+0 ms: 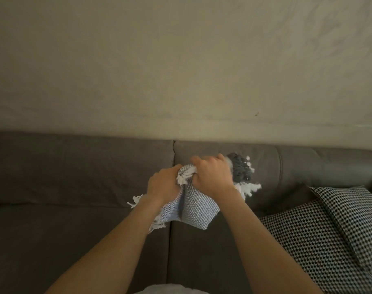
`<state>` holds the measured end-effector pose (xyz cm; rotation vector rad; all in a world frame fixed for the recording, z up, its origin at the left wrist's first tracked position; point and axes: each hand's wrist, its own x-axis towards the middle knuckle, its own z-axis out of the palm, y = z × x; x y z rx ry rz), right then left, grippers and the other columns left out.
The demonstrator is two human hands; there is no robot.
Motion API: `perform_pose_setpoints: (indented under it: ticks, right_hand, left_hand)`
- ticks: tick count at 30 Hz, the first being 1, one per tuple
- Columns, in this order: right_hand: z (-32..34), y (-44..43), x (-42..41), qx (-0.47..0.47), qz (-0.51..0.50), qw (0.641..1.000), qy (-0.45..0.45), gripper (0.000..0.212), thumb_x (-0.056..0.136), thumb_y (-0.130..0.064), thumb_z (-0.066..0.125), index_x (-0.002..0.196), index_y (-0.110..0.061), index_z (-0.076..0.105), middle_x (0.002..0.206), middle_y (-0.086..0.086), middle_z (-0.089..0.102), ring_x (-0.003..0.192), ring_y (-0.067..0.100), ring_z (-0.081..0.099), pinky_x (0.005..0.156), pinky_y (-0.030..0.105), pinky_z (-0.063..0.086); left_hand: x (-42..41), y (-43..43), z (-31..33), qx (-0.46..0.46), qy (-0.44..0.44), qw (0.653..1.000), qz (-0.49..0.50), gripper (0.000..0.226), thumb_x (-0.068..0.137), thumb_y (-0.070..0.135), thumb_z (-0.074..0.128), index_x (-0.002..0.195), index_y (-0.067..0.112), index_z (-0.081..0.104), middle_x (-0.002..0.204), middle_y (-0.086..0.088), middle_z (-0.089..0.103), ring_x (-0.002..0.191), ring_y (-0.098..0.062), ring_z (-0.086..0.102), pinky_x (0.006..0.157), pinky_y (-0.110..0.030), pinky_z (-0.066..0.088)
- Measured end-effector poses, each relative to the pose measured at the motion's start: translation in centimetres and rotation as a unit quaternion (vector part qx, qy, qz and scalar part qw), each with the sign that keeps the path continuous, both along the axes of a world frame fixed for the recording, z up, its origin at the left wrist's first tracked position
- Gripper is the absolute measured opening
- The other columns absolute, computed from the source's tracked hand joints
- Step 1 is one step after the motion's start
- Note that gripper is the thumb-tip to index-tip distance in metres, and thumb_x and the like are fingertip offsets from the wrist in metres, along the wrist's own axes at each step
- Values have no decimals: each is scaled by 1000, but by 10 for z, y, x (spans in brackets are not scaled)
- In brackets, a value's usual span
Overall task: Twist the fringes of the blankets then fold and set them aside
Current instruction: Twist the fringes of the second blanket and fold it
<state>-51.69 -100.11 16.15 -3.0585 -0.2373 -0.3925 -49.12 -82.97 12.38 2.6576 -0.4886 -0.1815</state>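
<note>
A small blanket point(194, 211) of white-and-grey weave with white fringes is held up in front of the sofa, folded into a hanging bundle. My left hand point(162, 184) grips its upper left edge, and white fringe point(184, 178) bunches out between both hands. My right hand point(212, 177) is closed on the upper right part. A darker grey part of the fabric point(240, 169) with white tassels sticks out behind my right hand. More fringe hangs at the lower left point(158, 224).
A dark grey sofa point(74, 187) spans the view below a beige wall point(180, 60). A black-and-white patterned cushion point(333, 232) lies at the sofa's right end, close to my right forearm.
</note>
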Motion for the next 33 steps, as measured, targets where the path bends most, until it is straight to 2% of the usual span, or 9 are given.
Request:
perform_pose_setpoints:
  ticks: [3,8,11,13,16,19,24,28,33]
  right_hand:
    - [-13,-12,-6,51,28,994,-90,62,79,-38,56,138,-19,61,86,-2,71,79,25,68,76,40,48]
    - [-31,-20,-9,56,12,998,-30,99,72,-51,81,158,-24,39,101,1,73,87,26,68,75,38,50]
    - [-29,-25,0,-3,8,999,41,82,76,-24,84,148,-25,46,90,1,70,81,30,69,67,35,47]
    - [-27,-31,1,-68,10,997,37,66,73,-8,81,132,-21,56,80,-2,67,74,27,67,65,35,50]
    - [-16,-30,0,-100,0,992,83,29,76,-12,77,95,-21,57,75,-5,61,75,25,65,76,37,46]
    - [-2,-28,0,-73,24,973,219,25,76,-18,72,73,-20,47,72,-4,54,73,26,59,82,39,44]
    - [0,-45,3,100,37,921,375,4,76,-1,68,76,-3,64,79,13,72,71,31,74,55,38,58]
    - [1,-46,4,56,56,896,437,18,79,-9,76,97,-5,76,93,12,77,85,35,75,72,45,66]
    - [6,-41,12,-19,37,885,465,12,74,-3,77,85,1,75,85,16,75,81,38,75,67,44,62]
  left_hand:
    - [11,3,21,12,-16,999,-41,29,100,34,54,129,34,54,112,-2,75,99,-39,71,81,-48,58]
    - [22,1,36,30,-7,994,-105,39,95,28,62,131,41,60,111,3,76,97,-28,72,82,-46,59]
    - [24,-1,36,93,25,986,-134,18,89,40,71,104,33,68,96,6,73,96,-25,71,75,-42,57]
    - [24,-1,36,136,51,979,-144,33,76,46,85,100,31,68,95,7,71,95,-22,69,75,-41,56]
    - [22,0,35,181,29,974,-130,29,76,27,84,98,28,65,97,3,67,99,-27,68,72,-39,50]
    - [18,3,35,188,22,976,-103,14,85,21,71,86,30,59,92,2,61,101,-31,67,73,-41,48]
    - [3,-1,39,190,15,976,-107,20,91,13,64,85,32,62,99,-3,71,100,-33,70,78,-43,52]
    - [6,-2,43,213,22,966,-145,28,92,4,60,79,29,54,98,-5,71,99,-32,69,78,-43,56]
    - [6,-4,52,212,143,951,-176,14,96,5,56,95,19,56,98,-1,63,93,-26,65,85,-42,56]
